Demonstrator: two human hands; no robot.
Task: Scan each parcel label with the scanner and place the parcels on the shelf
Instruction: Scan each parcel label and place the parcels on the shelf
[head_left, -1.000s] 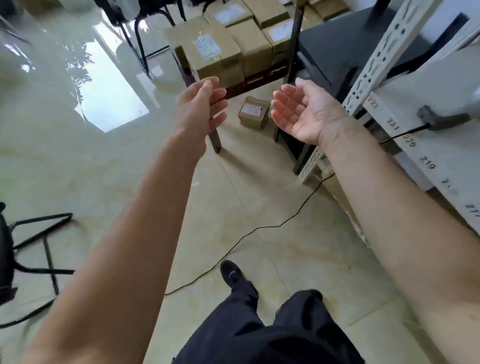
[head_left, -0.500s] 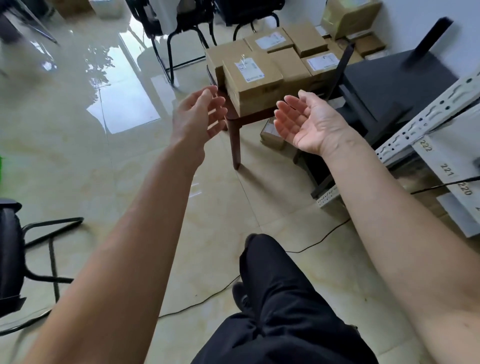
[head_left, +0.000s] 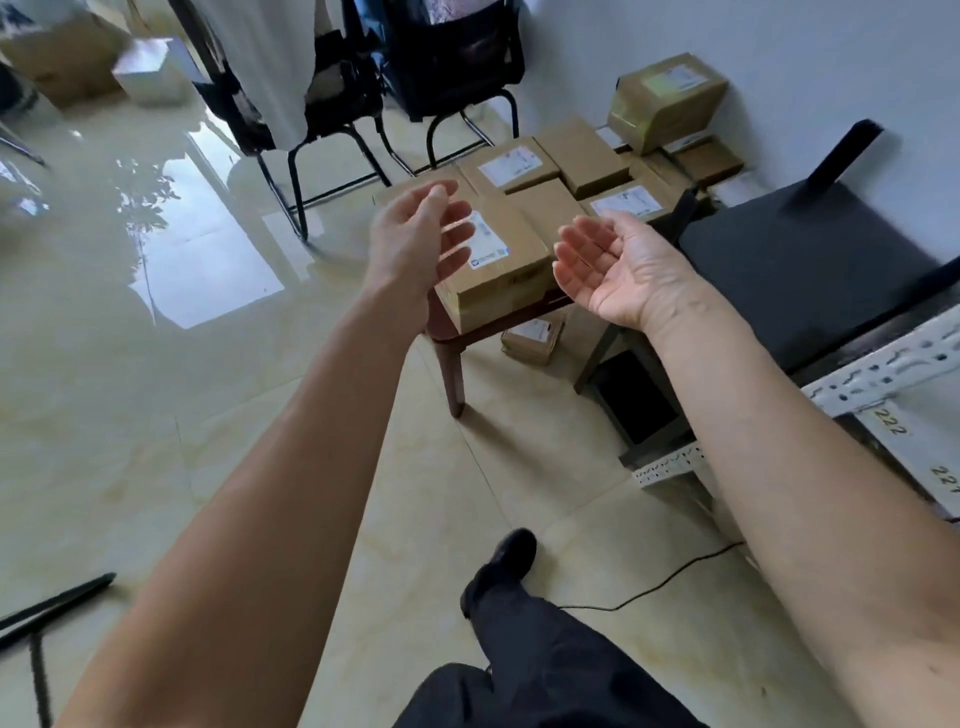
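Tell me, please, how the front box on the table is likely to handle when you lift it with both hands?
The front box looks like stiff taped cardboard with square edges, so it should keep its shape and not roll. It sits at the table edge between the open left hand and right hand, so a two-sided grip seems easy. Its weight cannot be judged.

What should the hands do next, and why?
Probably close both on the nearest parcel. The left hand and right hand are open and empty on either side of it, and its label faces up on the wooden table.
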